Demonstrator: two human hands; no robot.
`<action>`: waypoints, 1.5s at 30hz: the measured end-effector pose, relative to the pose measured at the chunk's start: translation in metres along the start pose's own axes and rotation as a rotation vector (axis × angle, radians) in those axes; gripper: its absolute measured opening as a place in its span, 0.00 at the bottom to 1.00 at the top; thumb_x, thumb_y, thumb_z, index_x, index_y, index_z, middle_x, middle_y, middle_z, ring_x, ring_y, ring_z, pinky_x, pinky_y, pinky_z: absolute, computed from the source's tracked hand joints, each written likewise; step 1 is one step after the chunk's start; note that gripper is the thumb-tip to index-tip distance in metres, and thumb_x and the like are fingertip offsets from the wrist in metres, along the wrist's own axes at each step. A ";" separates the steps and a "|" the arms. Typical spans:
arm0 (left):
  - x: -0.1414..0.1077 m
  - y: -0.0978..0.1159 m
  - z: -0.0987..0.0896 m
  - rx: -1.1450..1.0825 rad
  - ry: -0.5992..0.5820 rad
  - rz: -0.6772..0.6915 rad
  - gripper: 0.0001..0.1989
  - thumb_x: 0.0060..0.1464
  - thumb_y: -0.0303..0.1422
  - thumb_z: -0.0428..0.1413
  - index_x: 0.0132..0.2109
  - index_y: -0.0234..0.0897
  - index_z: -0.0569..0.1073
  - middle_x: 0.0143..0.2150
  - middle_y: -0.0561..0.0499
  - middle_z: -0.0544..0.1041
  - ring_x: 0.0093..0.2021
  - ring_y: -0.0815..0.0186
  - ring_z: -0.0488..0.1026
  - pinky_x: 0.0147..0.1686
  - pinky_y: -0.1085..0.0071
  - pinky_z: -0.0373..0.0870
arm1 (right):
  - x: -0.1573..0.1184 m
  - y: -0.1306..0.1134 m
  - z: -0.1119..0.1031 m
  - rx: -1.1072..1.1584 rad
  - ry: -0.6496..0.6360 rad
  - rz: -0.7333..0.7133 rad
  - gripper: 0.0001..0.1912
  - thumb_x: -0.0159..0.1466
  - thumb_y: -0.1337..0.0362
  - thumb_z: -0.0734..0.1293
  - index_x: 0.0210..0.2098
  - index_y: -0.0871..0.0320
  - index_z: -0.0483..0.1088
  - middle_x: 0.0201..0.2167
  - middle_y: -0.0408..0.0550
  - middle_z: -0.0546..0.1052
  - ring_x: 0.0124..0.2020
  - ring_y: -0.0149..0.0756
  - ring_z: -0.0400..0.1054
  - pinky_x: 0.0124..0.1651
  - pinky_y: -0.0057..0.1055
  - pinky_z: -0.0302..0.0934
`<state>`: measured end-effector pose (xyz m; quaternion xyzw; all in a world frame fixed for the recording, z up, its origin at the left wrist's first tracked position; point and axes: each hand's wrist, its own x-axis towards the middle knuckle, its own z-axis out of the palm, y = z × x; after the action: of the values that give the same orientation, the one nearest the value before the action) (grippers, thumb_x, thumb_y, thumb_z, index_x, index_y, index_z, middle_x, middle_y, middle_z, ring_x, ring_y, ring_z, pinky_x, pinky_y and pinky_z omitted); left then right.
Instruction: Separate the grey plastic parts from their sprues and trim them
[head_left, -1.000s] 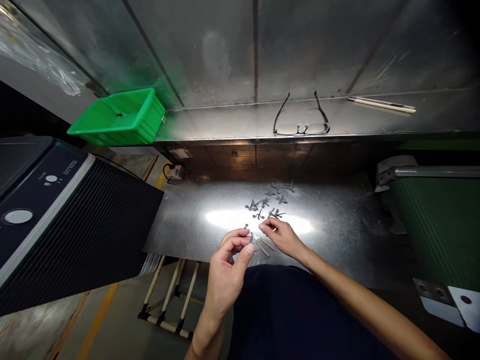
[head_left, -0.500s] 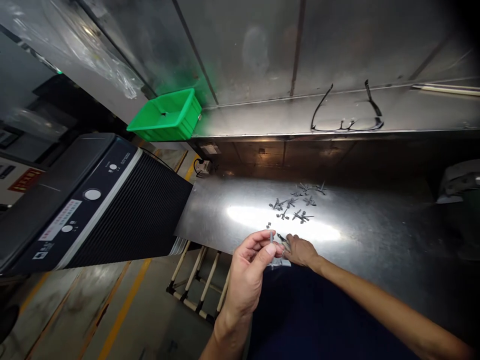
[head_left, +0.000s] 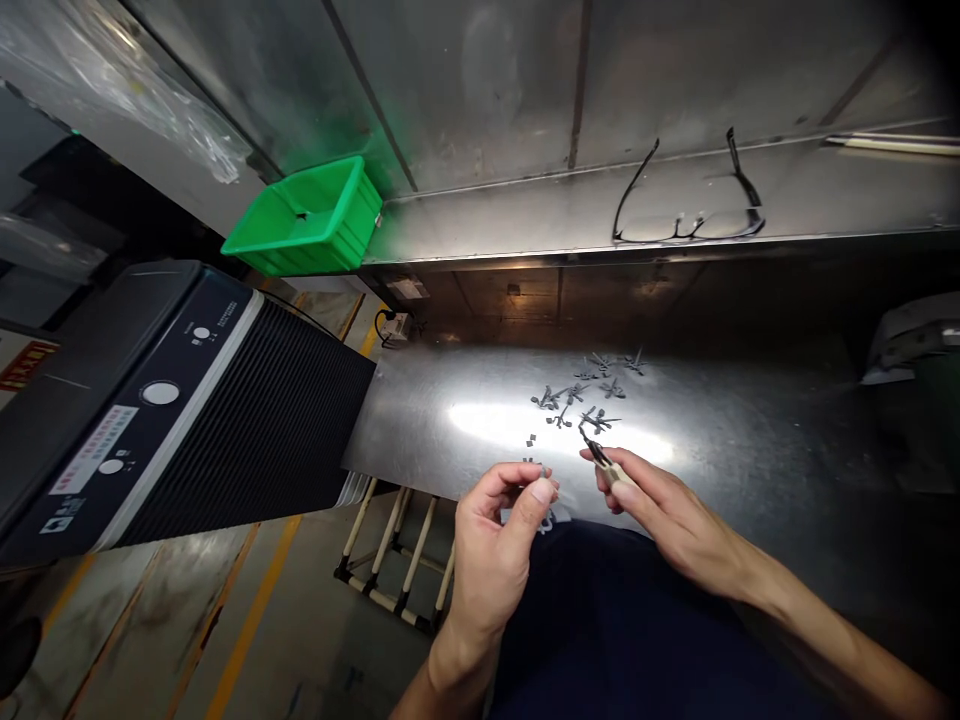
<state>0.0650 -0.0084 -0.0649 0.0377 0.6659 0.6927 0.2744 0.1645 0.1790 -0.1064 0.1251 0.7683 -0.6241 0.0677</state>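
Observation:
My left hand (head_left: pixel 495 545) is closed, thumb and forefinger pinching a small grey piece (head_left: pixel 544 472) whose shape is mostly hidden by the fingertips. To its right, my right hand (head_left: pixel 667 510) is wrapped round a pair of nippers (head_left: pixel 606 462) with pale handles and dark jaws. The jaws point up and left, near several branched grey plastic pieces (head_left: pixel 598 420) scattered on the metal table (head_left: pixel 720 420). Small grey squares (head_left: pixel 531 440) lie just beyond my left fingertips. Below them, a pale item (head_left: pixel 553 518) at the table's near edge is partly covered.
A metal shelf (head_left: pixel 487 225) runs above the table's back, carrying a green bin (head_left: pixel 300 235), eyeglasses (head_left: pixel 686 235) and a pen-like stick (head_left: pixel 892 145). A black ribbed machine (head_left: pixel 247 420) stands left. Below is a pipe rack (head_left: pixel 390 550).
My right hand has picked the nippers up from the table and turned them upward, moving to the right. My left hand keeps its pinch on the grey piece. The view has shifted slightly.

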 end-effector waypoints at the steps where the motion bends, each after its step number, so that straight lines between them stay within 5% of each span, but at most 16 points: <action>1: 0.000 0.000 0.001 0.051 0.024 0.017 0.12 0.56 0.40 0.62 0.41 0.36 0.77 0.37 0.48 0.79 0.40 0.64 0.76 0.43 0.67 0.72 | -0.006 -0.014 0.000 -0.019 0.010 -0.070 0.19 0.73 0.51 0.56 0.60 0.47 0.60 0.47 0.46 0.69 0.47 0.35 0.65 0.52 0.32 0.62; 4: -0.002 0.002 0.003 0.141 0.081 0.073 0.11 0.56 0.40 0.62 0.41 0.38 0.78 0.39 0.48 0.79 0.42 0.63 0.76 0.44 0.68 0.73 | -0.015 -0.037 0.001 -0.103 0.074 -0.226 0.19 0.73 0.55 0.58 0.62 0.44 0.59 0.52 0.46 0.67 0.50 0.35 0.65 0.53 0.29 0.63; 10: -0.001 0.007 0.004 0.057 0.066 0.173 0.05 0.54 0.34 0.64 0.38 0.39 0.78 0.41 0.49 0.78 0.46 0.62 0.75 0.49 0.66 0.72 | -0.016 -0.042 0.008 -0.236 0.149 -0.301 0.21 0.71 0.57 0.62 0.63 0.45 0.59 0.53 0.47 0.68 0.51 0.36 0.65 0.53 0.29 0.66; 15: -0.001 0.005 0.004 -0.001 0.071 0.095 0.07 0.53 0.34 0.64 0.38 0.38 0.77 0.39 0.49 0.78 0.42 0.63 0.75 0.44 0.68 0.72 | -0.012 -0.042 0.013 -0.254 0.166 -0.330 0.19 0.72 0.59 0.59 0.62 0.46 0.61 0.50 0.47 0.70 0.49 0.35 0.67 0.50 0.30 0.66; 19: -0.001 0.003 0.004 -0.002 0.093 0.064 0.09 0.53 0.36 0.65 0.40 0.37 0.77 0.38 0.50 0.77 0.41 0.65 0.74 0.43 0.71 0.72 | -0.008 -0.042 0.015 -0.166 0.174 -0.215 0.12 0.71 0.56 0.61 0.50 0.50 0.70 0.42 0.45 0.73 0.43 0.34 0.68 0.46 0.31 0.65; 23: -0.001 0.002 0.004 0.040 0.097 0.037 0.11 0.53 0.38 0.65 0.41 0.38 0.76 0.39 0.51 0.77 0.40 0.67 0.73 0.43 0.72 0.72 | -0.005 -0.043 0.014 0.158 0.018 0.025 0.18 0.69 0.48 0.62 0.43 0.54 0.73 0.36 0.45 0.74 0.36 0.32 0.69 0.38 0.28 0.65; 29: 0.001 0.002 0.005 0.082 0.086 0.021 0.12 0.53 0.39 0.64 0.41 0.37 0.77 0.38 0.51 0.77 0.38 0.69 0.73 0.42 0.73 0.72 | -0.002 -0.041 0.016 0.420 -0.157 0.160 0.25 0.70 0.43 0.57 0.49 0.57 0.67 0.33 0.45 0.74 0.20 0.24 0.61 0.24 0.25 0.58; 33: 0.000 0.002 0.005 0.115 0.088 0.036 0.12 0.54 0.39 0.64 0.41 0.37 0.77 0.38 0.51 0.78 0.39 0.68 0.74 0.42 0.74 0.72 | -0.003 -0.042 0.015 0.260 -0.123 0.136 0.22 0.69 0.45 0.61 0.54 0.53 0.66 0.36 0.44 0.73 0.31 0.30 0.67 0.36 0.27 0.65; 38: -0.002 0.003 0.008 0.115 0.074 0.041 0.12 0.55 0.39 0.63 0.42 0.36 0.77 0.37 0.51 0.79 0.38 0.67 0.75 0.41 0.72 0.73 | -0.007 -0.055 0.011 -0.035 -0.111 0.012 0.18 0.73 0.56 0.58 0.61 0.46 0.62 0.53 0.44 0.70 0.52 0.36 0.66 0.57 0.35 0.63; 45: -0.004 0.004 0.010 0.137 0.109 0.088 0.10 0.54 0.37 0.64 0.41 0.39 0.78 0.38 0.53 0.78 0.38 0.70 0.75 0.38 0.77 0.72 | -0.007 -0.056 0.015 -0.526 0.165 -0.121 0.21 0.72 0.62 0.55 0.63 0.44 0.56 0.51 0.43 0.69 0.43 0.33 0.68 0.41 0.36 0.67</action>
<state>0.0711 -0.0012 -0.0589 0.0480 0.7233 0.6581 0.2038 0.1545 0.1526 -0.0551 0.1078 0.9128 -0.3938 -0.0023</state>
